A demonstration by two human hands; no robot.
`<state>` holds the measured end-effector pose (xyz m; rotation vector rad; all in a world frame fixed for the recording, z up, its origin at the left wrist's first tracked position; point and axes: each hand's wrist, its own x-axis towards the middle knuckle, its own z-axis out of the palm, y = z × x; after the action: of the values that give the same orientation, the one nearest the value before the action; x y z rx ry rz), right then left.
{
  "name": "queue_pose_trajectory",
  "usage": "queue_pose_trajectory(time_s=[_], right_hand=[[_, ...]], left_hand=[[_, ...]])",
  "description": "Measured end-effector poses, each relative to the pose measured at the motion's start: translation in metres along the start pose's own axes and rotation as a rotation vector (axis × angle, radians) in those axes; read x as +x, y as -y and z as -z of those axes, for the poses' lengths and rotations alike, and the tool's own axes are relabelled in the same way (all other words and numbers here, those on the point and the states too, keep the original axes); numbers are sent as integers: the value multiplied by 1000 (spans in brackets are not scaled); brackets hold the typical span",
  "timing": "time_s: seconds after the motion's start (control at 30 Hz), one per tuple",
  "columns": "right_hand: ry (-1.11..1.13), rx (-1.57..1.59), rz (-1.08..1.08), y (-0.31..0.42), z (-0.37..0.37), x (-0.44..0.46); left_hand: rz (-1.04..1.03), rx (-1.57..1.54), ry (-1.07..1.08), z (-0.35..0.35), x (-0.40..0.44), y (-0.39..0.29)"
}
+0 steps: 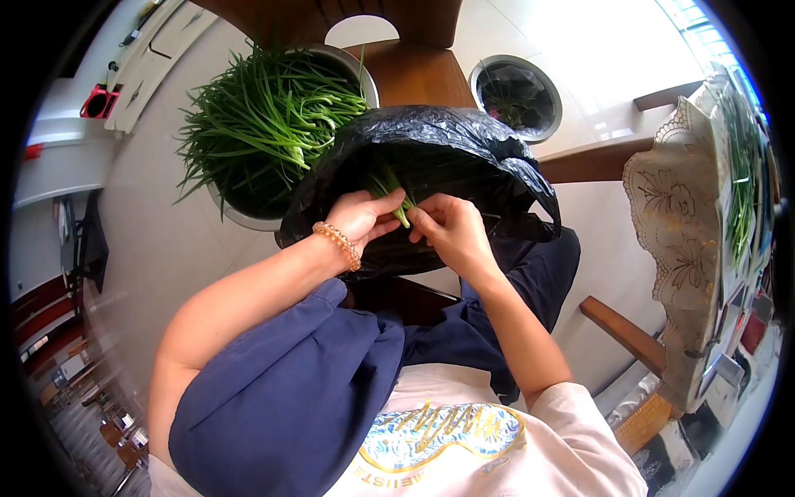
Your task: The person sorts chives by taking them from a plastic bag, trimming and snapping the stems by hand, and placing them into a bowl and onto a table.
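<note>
My left hand (362, 217), with a beaded bracelet at the wrist, is closed around a small bunch of green stalks (401, 215). My right hand (450, 229) pinches at the lower ends of the same stalks, just to the right. Both hands are over the mouth of a black plastic bag (447, 124) on my lap; the far ends of the stalks run into its dark inside, where little can be made out. Beyond the bag at the left, a large heap of long green leaves (257, 124) fills a round metal basin (364, 76).
A second metal basin (553, 91) with some dark scraps stands on the floor at the back right. Between the basins is a wooden chair (414, 73). At the right, a table with a lace-edged cloth (675, 199) bears more green leaves (739, 182).
</note>
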<state>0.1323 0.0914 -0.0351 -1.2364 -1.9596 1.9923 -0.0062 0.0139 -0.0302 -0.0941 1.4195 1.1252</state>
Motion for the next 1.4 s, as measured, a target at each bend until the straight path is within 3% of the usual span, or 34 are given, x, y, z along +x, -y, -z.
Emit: queue_pose_trajectory(time_s=[0.2, 0.27, 0.4, 0.47, 0.6, 0.67, 0.97, 1.13, 1.23, 1.3, 1.37, 1.4], right_hand=[[23, -174, 205, -10, 2, 0], [-62, 75, 115, -11, 4, 0], [-72, 88, 152, -9, -1, -1], [-2, 244, -44, 0, 0, -1], [35, 362, -166, 1, 0, -4], [91, 185, -64, -4, -4, -5], [94, 40, 29, 7, 25, -25], [-200, -102, 1, 5, 50, -7], [-166, -245, -74, -9, 46, 16], [-164, -78, 143, -40, 37, 25], [-147, -60, 124, -35, 35, 22], [-71, -102, -34, -27, 40, 21]], left_hand=[[35, 60, 55, 5, 5, -1], [26, 50, 56, 3, 2, -5], [-3, 7, 49, 1, 2, -2], [-17, 8, 29, 3, 4, -1], [-17, 7, 5, 3, 4, 0], [17, 65, 34, 8, 9, 2], [-25, -16, 98, 2, 2, -2], [136, -118, 162, -4, -19, -12], [176, -79, 328, -9, -38, -22], [235, -4, 310, -22, -65, -38], [221, 66, 431, -22, -83, -51], [229, 102, 467, -22, -93, -58]])
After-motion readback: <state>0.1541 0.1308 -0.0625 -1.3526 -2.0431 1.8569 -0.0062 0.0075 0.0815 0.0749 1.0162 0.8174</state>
